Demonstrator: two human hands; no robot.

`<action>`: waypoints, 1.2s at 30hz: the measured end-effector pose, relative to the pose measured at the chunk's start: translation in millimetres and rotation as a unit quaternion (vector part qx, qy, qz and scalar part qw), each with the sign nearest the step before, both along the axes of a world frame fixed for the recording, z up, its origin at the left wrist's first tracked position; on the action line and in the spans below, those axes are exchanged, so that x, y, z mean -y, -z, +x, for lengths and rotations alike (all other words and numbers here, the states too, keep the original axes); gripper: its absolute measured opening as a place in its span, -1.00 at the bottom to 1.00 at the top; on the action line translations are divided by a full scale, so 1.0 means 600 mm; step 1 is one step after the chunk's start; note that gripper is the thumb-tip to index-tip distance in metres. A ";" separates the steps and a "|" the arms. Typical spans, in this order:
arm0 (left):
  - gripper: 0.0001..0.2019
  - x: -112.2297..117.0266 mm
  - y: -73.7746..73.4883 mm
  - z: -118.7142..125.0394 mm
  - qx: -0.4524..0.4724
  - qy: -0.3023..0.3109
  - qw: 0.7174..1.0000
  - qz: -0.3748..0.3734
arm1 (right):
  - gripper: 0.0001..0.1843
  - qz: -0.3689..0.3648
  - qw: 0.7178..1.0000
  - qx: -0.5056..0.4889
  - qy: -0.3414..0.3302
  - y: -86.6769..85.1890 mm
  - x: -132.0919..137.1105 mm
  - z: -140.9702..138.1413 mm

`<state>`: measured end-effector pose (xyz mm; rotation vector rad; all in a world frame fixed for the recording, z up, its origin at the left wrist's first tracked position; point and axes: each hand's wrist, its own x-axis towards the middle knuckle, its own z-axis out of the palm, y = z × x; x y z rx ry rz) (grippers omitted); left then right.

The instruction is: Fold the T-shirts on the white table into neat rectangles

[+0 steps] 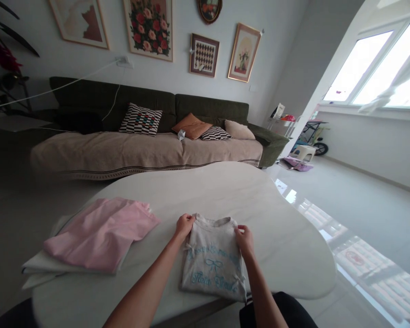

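A light grey T-shirt (213, 255) with blue lettering and a bow print lies folded into a rectangle on the white table (259, 200), its neckline away from me. My left hand (185, 225) pinches its upper left corner by the collar. At the upper right corner, my right hand (245, 239) has its fingers closed on the fabric edge. To the left, a pink garment (102, 232) rests loosely on top of some white cloth (44, 264).
Beyond the table stands a dark green sofa (212, 105) with a beige cover (140, 152) and several cushions. A white stool (304, 152) is on the floor at right, near the window wall. Thin white cables cross at left.
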<state>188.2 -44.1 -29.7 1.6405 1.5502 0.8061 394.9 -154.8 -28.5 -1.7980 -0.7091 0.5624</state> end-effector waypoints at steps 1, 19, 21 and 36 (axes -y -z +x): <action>-0.84 0.001 0.002 0.001 -0.002 -0.002 1.000 0.005 | -0.61 0.001 1.000 0.026 0.011 -0.004 0.002 -0.004; -0.69 0.094 0.017 -0.026 -0.075 0.089 0.968 0.224 | -0.38 -0.204 0.853 0.461 -0.136 -0.014 0.104 -0.196; -0.66 0.117 0.025 -0.043 -0.100 0.144 0.954 0.243 | -0.38 -0.184 0.847 0.463 -0.187 0.004 0.118 -0.227; -0.59 0.197 0.095 -0.172 -0.320 0.100 0.878 0.341 | -0.22 -0.260 0.841 0.462 -0.111 0.030 0.116 -0.248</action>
